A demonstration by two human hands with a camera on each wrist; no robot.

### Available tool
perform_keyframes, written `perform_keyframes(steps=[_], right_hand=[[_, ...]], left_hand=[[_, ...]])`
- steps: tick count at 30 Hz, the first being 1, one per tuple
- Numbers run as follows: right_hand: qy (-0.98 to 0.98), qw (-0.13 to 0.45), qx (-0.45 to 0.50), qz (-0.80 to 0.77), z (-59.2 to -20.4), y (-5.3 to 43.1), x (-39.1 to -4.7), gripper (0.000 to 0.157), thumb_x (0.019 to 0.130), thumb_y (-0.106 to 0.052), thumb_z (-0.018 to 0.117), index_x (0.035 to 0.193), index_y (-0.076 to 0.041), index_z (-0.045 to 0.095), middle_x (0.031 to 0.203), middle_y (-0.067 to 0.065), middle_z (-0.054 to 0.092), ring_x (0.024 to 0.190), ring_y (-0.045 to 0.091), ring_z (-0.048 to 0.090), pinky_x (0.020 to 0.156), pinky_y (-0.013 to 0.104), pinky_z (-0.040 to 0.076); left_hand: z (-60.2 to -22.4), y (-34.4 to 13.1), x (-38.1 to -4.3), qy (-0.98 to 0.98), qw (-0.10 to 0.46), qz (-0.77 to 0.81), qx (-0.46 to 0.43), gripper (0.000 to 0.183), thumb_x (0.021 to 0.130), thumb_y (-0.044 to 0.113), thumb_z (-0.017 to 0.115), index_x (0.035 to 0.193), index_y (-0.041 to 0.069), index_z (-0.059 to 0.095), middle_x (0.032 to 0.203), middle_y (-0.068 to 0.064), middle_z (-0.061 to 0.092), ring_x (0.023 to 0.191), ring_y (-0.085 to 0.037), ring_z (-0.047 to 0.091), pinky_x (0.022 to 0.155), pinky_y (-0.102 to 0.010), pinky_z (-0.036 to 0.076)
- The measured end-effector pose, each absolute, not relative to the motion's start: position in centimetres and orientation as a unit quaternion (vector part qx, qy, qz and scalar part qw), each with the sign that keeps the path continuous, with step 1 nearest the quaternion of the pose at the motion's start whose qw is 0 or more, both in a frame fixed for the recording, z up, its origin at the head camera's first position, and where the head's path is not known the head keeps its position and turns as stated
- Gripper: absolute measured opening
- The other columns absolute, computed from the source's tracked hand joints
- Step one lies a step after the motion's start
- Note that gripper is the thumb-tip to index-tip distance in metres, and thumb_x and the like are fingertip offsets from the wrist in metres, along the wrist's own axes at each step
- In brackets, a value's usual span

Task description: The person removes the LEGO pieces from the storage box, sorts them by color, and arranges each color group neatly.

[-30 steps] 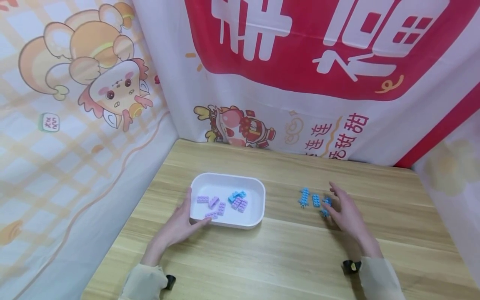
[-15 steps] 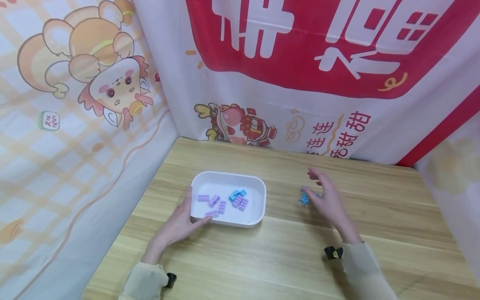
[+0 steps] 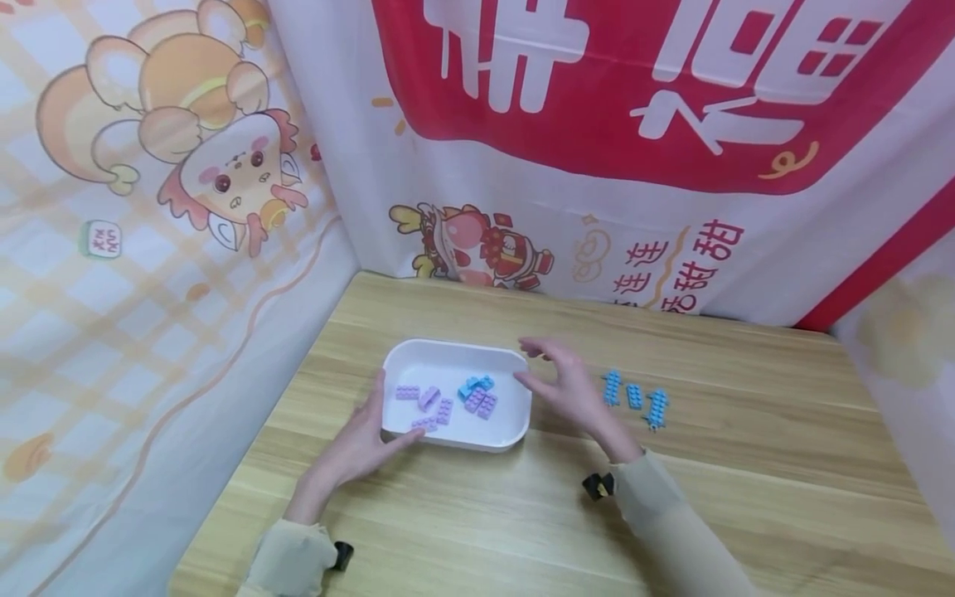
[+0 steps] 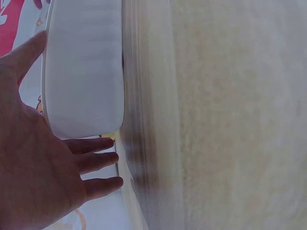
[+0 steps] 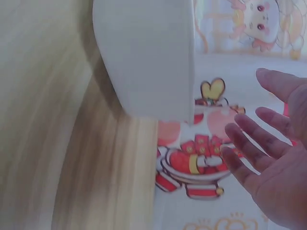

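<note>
A white plastic tray (image 3: 448, 355) sits on the table with several lilac toy bricks (image 3: 444, 410) and some blue bricks (image 3: 470, 387) inside. My left hand (image 3: 360, 435) rests against its left end, thumb along the front rim. The left wrist view has those fingers (image 4: 98, 163) spread and nearly straight beside the tray wall. At the tray's opposite end is my right hand (image 3: 561, 388), its fingertips right by the rim. In the right wrist view this hand (image 5: 268, 148) has loosely spread fingers and holds nothing.
Right of the tray lie three blue brick pieces in a row: a studded strip (image 3: 612, 388), a small brick (image 3: 634, 396) and another strip (image 3: 656, 409). A wooden table (image 3: 507, 531) bears everything. Printed cloths (image 3: 477, 166) hang along its back and left sides.
My right hand has moved left from the blue pieces on the right, over them, to the tray's right end. The blue pieces are uncovered now. My left hand has stayed at the tray.
</note>
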State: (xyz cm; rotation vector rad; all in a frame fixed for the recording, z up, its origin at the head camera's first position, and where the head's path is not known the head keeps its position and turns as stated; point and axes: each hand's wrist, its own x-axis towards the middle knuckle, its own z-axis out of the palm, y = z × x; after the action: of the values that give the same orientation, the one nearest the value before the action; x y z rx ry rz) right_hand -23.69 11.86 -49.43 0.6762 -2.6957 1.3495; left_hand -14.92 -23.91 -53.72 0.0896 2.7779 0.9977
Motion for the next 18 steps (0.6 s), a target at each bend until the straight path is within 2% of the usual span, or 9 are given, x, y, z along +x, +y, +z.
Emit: perform_keyframes(steps=[3,8,14,18], right_hand=[[-0.872,-0.007,0.232,0.43,-49.7,10.6,-23.9,0.05,0.099,-0.019,0.082,0.146,-0.01,0.068,0.138,0.011,0.075,0.13,0.031,0.07,0.118,0.058,0.056],[-0.861,-0.065,0.284,0.417,-50.6,7.6,-24.8,0.04,0.101,-0.012,0.078,0.14,-0.003,0.071,0.135,0.015,0.077,0.128,0.033,0.072,0.119,0.059,0.056],[-0.861,-0.045,0.357,0.359,-52.4,4.6,-26.2,0.031,0.099,-0.007,0.078,0.129,0.003,0.074,0.121,0.019,0.081,0.115,0.034,0.079,0.109,0.051,0.064],[-0.87,-0.046,0.364,0.329,-52.7,3.8,-26.6,0.029,0.1,-0.008,0.078,0.128,0.001,0.075,0.124,0.017,0.082,0.118,0.032,0.078,0.11,0.048,0.064]], left_hand=[[-53.7,-23.9,-14.9,0.938,0.095,0.332,0.032,0.136,0.095,0.078,0.068,0.175,0.013,-0.02,0.184,-0.025,0.011,0.166,-0.053,0.023,0.134,-0.074,0.021],[-53.6,-23.9,-14.9,0.938,0.096,0.331,0.032,0.136,0.095,0.078,0.068,0.175,0.011,-0.018,0.184,-0.025,0.011,0.166,-0.054,0.023,0.133,-0.075,0.022],[-54.0,-23.9,-14.9,0.936,0.096,0.338,0.027,0.137,0.093,0.079,0.069,0.176,0.012,-0.017,0.183,-0.026,0.013,0.165,-0.054,0.026,0.132,-0.074,0.026],[-53.8,-23.9,-14.8,0.936,0.095,0.337,0.026,0.137,0.094,0.078,0.07,0.176,0.012,-0.017,0.184,-0.026,0.011,0.165,-0.055,0.024,0.132,-0.074,0.025]])
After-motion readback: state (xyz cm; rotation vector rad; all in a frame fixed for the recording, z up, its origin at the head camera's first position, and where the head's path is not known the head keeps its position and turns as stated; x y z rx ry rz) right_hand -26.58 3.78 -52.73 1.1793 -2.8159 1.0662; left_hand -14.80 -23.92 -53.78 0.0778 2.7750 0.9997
